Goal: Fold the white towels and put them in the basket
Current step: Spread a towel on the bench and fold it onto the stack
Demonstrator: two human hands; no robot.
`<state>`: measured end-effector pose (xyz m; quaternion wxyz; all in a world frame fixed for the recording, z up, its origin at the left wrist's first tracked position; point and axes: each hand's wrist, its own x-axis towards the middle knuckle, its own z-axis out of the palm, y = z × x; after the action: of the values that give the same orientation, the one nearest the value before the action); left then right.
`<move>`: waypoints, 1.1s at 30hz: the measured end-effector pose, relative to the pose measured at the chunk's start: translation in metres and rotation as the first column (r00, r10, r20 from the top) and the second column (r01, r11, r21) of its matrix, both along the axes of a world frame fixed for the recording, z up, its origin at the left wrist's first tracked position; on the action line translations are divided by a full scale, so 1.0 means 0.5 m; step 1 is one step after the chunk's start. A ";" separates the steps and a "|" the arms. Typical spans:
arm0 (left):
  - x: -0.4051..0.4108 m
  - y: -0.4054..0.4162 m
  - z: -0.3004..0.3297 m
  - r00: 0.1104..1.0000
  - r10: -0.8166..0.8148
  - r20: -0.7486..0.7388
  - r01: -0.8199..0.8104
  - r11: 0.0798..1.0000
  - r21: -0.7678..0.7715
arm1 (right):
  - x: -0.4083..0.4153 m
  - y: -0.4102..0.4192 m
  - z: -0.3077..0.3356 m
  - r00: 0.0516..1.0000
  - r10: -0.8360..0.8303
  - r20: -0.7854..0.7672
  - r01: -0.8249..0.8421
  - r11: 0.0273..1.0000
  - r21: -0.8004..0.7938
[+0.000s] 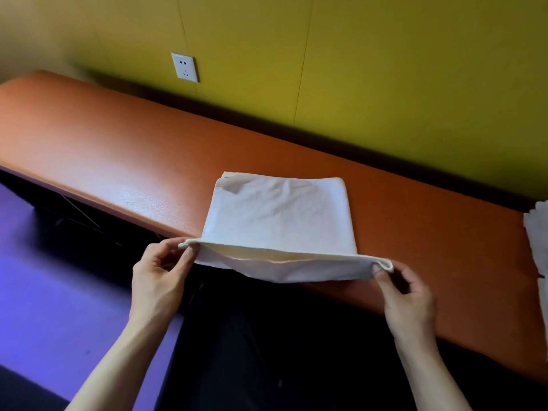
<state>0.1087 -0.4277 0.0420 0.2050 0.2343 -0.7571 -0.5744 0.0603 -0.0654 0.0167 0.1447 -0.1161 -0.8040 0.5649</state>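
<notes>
A white towel point(278, 215), already folded into a rough rectangle, lay on the orange padded bench point(103, 149), with its far edge flat on the surface and its near edge lifted off it. The person stood at the bench's near side with both arms reaching forward. The left hand point(160, 274) pinched the near left corner of the towel between thumb and curled fingers, just past the bench's front edge. The right hand point(406, 295) pinched the near right corner the same way, thumb on the underside and the cloth rolled over the fingertip. The two hands were held well apart, so the near edge ran taut between them, and the layers gaped slightly along that edge, showing a cream-coloured inner fold.

At the far right of the bench, partly cut off by the edge of the view, lay more white cloth point(538, 232), well apart from the held towel. Behind the bench rose a yellow-green wall point(385, 69) with a white power socket point(184, 67) set into it. The floor point(53, 292) to the left looked purple.
</notes>
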 end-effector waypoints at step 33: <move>-0.386 0.067 -0.154 0.925 -0.271 0.268 0.369 0.467 -0.803 | -0.463 -0.088 -0.108 0.910 0.414 -0.002 -0.269 0.595 0.757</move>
<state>-0.0845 -0.3944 -0.0353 0.1417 -0.0108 -0.9779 -0.1532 -0.1712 -0.1091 -0.0372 0.1388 0.1605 -0.9536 0.2134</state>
